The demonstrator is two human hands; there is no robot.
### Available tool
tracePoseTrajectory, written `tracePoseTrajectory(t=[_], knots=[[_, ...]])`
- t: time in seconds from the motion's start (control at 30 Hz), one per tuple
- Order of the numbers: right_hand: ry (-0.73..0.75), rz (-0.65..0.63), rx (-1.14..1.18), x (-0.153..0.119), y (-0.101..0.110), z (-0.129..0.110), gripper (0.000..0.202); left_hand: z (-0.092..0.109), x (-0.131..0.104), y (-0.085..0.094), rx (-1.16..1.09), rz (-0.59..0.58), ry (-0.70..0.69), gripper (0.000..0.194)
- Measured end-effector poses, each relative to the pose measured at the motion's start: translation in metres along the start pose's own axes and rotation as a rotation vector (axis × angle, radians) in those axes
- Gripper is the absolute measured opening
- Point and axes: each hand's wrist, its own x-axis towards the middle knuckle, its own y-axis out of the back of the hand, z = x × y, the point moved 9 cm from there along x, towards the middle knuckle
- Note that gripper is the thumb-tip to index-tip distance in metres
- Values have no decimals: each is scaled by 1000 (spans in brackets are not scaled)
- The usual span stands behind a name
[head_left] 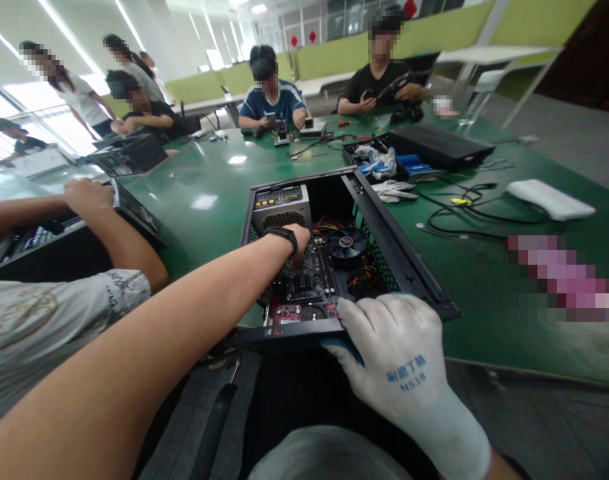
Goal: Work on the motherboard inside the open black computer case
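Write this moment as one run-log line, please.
left hand: bare, inside open computer case | right hand: gloved, gripping case's near side | fan: inside case

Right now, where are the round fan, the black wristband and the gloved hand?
Round fan (346, 243), head view: its hub.
Black wristband (286, 236), head view: its outer face.
Gloved right hand (402, 340), head view: its back.

Blue Chinese characters (407, 369), "N518" (413, 383) below, on white glove (397, 347)
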Motion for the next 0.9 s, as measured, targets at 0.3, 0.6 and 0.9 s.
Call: tracePoseTrajectory(t=[0.3,0.6,0.9], knots=[[3,4,-2,1,2,-2,37,0,0,0,8,-1,2,56],[0,1,-10,0,1,-1,38,1,-1,2,15,0,7,59],[-2,-11,-9,0,0,-1,36,1,-5,2,6,-13,16,64]])
